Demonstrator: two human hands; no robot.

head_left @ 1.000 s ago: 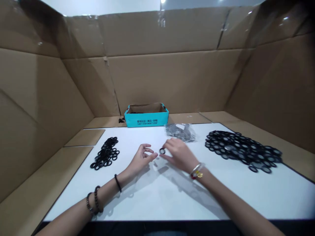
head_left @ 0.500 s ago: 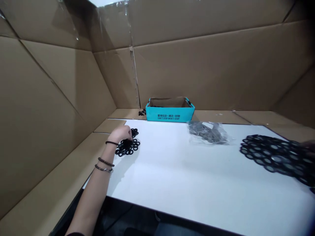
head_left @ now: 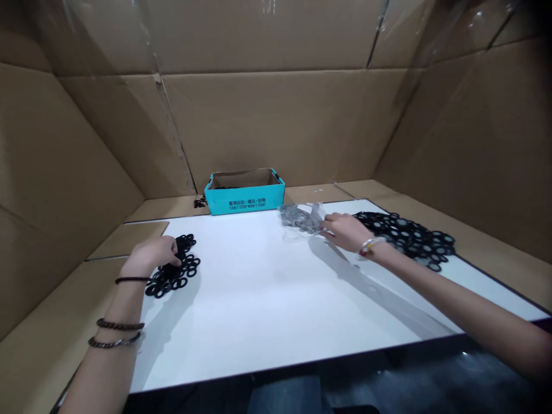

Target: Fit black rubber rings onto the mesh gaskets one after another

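At the left of the white board, my left hand (head_left: 156, 256) is closed with its fingertips in a loose pile of black rings (head_left: 190, 267). The hand partly hides the rings it grips. My right hand (head_left: 345, 231) reaches across to a clear plastic bag (head_left: 299, 219) holding grey pieces. Its fingers and thumb close around the bag's right end; the exact grip is small in view. Behind that wrist, a larger heap of black rings (head_left: 414, 236) lies on the right side of the board.
A turquoise open box (head_left: 245, 201) with dark contents stands at the back, and a few black rings (head_left: 200, 202) lie beside it. Cardboard walls (head_left: 267, 126) surround the white board (head_left: 250, 299). A flat cardboard piece (head_left: 129, 240) lies at the left edge.
The view has turned right. My right hand has come from the far right edge, leaving the large heap of rings there, and is now at the bag. My left hand stays at its pile.
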